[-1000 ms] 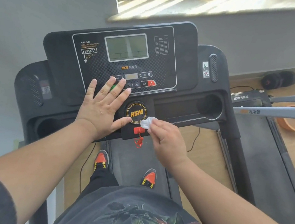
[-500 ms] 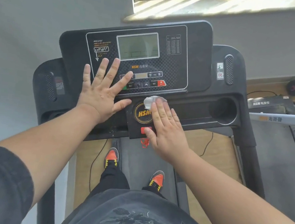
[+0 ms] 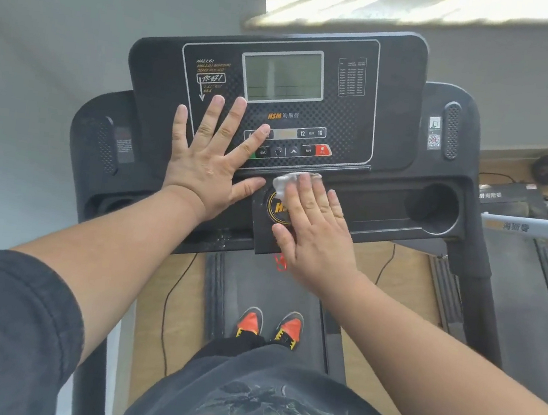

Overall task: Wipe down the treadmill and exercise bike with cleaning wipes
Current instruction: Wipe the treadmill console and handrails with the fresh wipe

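Black treadmill console (image 3: 393,125) — the crumpled white cleaning wipe (image 3: 286,182) has slid farther up it, now under the right hand (image 3: 315,226), whose straight fingers press it just above the round yellow-ringed logo. The left hand (image 3: 208,165) stays flat, fingers spread wide, farther left. The round cup well (image 3: 434,209) at right — dark inside.

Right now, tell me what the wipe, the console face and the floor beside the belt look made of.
Wipe: thin white cloth or paper, crumpled under the right hand's fingers; which one is unclear.
Console face: likely black plastic, matte, with a fine dotted pattern.
Floor: pale wood or wood-look laminate; faint grain shows.
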